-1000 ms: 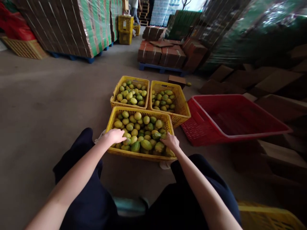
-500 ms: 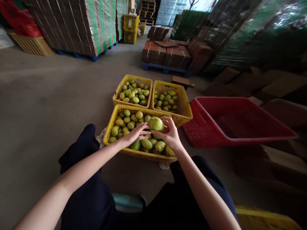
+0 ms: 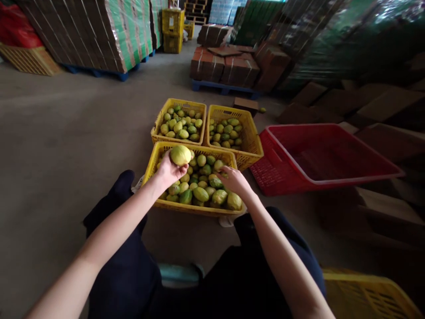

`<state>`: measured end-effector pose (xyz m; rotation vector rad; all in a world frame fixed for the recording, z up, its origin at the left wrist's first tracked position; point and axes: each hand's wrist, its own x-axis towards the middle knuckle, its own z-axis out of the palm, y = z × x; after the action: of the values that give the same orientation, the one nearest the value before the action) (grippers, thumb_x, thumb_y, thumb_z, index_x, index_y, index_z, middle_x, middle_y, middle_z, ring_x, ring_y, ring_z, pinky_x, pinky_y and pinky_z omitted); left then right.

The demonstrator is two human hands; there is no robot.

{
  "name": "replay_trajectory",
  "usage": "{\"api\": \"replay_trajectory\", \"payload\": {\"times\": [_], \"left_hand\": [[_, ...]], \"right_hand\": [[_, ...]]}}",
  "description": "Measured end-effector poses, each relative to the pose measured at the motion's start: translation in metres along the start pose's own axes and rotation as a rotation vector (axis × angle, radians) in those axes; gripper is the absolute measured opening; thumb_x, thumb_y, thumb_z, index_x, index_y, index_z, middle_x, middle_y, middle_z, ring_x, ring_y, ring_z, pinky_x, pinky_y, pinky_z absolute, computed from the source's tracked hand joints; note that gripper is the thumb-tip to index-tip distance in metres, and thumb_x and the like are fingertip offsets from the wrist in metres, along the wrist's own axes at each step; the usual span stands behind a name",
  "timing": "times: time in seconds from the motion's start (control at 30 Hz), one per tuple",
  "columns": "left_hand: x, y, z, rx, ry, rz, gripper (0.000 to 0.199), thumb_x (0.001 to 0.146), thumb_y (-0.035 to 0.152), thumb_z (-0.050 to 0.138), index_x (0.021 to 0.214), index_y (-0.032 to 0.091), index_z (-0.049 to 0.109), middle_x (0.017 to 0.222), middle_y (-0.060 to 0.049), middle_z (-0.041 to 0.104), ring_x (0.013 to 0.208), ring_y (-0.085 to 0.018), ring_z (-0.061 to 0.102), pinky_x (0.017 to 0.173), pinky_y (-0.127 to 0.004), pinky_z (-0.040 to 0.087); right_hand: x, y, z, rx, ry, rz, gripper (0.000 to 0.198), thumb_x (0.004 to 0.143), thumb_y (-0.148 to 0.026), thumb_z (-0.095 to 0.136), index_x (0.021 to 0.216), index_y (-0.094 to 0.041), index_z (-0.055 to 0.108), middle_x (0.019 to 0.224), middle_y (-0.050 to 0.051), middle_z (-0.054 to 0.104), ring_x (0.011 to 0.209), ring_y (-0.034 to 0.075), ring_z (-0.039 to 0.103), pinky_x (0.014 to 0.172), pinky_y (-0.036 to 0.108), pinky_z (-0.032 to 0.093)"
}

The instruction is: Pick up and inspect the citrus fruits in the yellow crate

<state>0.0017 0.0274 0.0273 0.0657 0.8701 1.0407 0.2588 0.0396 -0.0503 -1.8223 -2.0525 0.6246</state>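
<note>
My left hand (image 3: 170,170) is closed around a large greenish-yellow lemon (image 3: 180,155), held up over the left part of the nearest yellow crate (image 3: 195,210). Over the right part of that crate is my right hand (image 3: 235,180), its fingers apart and reaching down at the fruit. Its fingertips are close to a green lemon (image 3: 216,182); whether they touch it I cannot tell. Several yellow and green lemons fill the crate, with bigger ones such as a knobbly lemon (image 3: 234,201) along the near side.
Behind stand two more yellow crates of lemons, a left one (image 3: 153,134) and a right one (image 3: 254,144). A red basket (image 3: 275,170) is at the right, beside flattened cardboard (image 3: 385,208). Bundled cartons (image 3: 212,65) rest on a blue pallet (image 3: 224,88) farther back. Another yellow crate (image 3: 361,283) sits bottom right.
The large lemon has passed from my right hand into my left, which has moved left and up with it. My right hand has let go and lowered to the fruit. The view has shifted slightly.
</note>
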Motion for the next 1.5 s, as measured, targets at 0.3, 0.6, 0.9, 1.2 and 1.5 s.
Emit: {"api": "replay_trajectory", "payload": {"times": [0.3,0.6,0.9,1.2,1.5], "left_hand": [[-0.004,0.021,-0.017,-0.053,0.036,0.016,0.048,0.103,0.041,0.028,0.117,0.009,0.061,0.080,-0.012,0.070,0.045,-0.009,0.050,0.035,-0.015,0.038],[-0.004,0.023,-0.032,0.021,0.054,-0.011,0.050,0.104,0.042,0.029,0.119,0.009,0.062,0.072,-0.010,0.070,0.046,-0.012,0.055,0.037,-0.017,0.045],[0.002,0.027,-0.023,0.000,-0.029,0.062,0.055,0.105,0.048,0.030,0.128,0.008,0.060,0.082,-0.013,0.072,0.051,-0.011,0.056,0.043,-0.017,0.047],[0.004,0.008,-0.011,0.200,-0.158,0.156,0.033,0.098,0.041,0.058,0.115,0.013,0.064,0.099,-0.012,0.072,0.076,-0.015,0.067,0.061,-0.021,0.055],[-0.001,-0.008,-0.034,0.923,-0.327,0.875,0.068,0.065,0.047,0.091,0.122,0.024,0.062,0.123,-0.009,0.068,0.108,-0.028,0.067,0.093,-0.039,0.054]], "right_hand": [[0.005,0.058,0.060,-0.238,-0.251,0.183,0.046,0.092,-0.029,0.065,0.136,-0.017,0.056,0.139,0.019,0.062,0.132,0.033,0.057,0.109,0.037,0.041],[0.031,0.052,0.084,-0.094,-0.235,0.340,0.042,0.083,-0.029,0.076,0.121,-0.017,0.061,0.135,0.022,0.061,0.131,0.040,0.056,0.106,0.045,0.042],[0.058,-0.001,0.064,0.537,0.021,0.493,0.035,0.097,-0.054,0.049,0.106,-0.022,0.058,0.104,0.010,0.075,0.106,0.026,0.070,0.084,0.035,0.058],[0.014,-0.090,-0.030,1.450,-0.017,0.103,0.028,0.080,-0.042,0.072,0.101,-0.027,0.063,0.098,0.003,0.075,0.095,0.023,0.072,0.076,0.036,0.063],[-0.026,-0.076,-0.001,0.696,0.445,-0.187,0.061,0.063,-0.045,0.088,0.115,-0.025,0.062,0.109,0.006,0.073,0.101,0.028,0.069,0.088,0.043,0.058]]}}
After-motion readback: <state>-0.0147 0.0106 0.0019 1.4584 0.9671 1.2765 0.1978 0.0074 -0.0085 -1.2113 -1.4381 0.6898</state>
